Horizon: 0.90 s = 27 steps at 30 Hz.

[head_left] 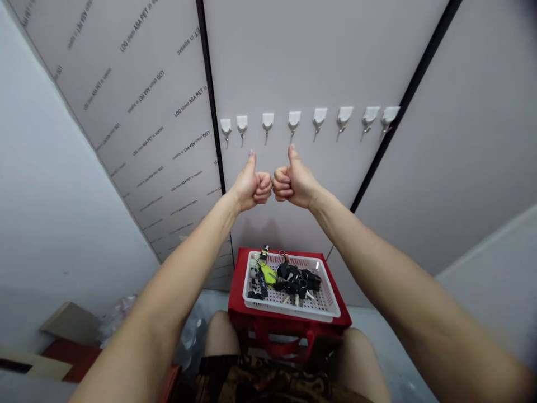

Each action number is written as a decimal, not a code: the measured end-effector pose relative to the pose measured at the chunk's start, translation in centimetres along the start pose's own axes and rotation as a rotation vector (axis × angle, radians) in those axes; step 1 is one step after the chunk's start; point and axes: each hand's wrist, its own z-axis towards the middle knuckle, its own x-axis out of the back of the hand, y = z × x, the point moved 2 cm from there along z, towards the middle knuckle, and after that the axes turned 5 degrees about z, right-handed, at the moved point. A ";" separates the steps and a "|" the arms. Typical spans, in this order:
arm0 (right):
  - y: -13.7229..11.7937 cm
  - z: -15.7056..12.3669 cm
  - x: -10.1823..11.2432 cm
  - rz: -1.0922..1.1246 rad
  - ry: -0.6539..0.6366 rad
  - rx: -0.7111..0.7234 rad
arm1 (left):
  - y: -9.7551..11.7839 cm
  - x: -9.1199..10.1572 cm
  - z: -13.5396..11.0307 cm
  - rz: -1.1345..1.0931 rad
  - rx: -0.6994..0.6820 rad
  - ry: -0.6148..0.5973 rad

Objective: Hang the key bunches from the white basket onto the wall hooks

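Note:
My left hand and my right hand are raised in fists with thumbs pointing up. The knuckles nearly touch, and neither hand holds anything. They are in front of a pale wall panel, just below a row of several white adhesive hooks with metal prongs. Nothing hangs on the hooks. Well below my hands, a white plastic perforated tray holds a bunch of black-headed keys and a yellow-green key tag.
The tray rests on a red stand between my bare knees. Grey panels with printed lettering and black joint strips form the walls. Cardboard and crumpled plastic lie at the lower left.

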 end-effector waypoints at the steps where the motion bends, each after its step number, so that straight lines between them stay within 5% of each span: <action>1: -0.1 0.0 0.1 0.009 -0.023 -0.021 | 0.1 0.1 0.0 -0.003 0.023 -0.015; 14: 0.8 -0.1 0.5 0.101 -0.144 -0.086 | -1.1 0.3 0.3 0.010 0.059 -0.121; 27: 1.8 -0.1 1.0 0.123 -0.106 -0.100 | -2.1 0.6 0.9 0.098 0.093 -0.063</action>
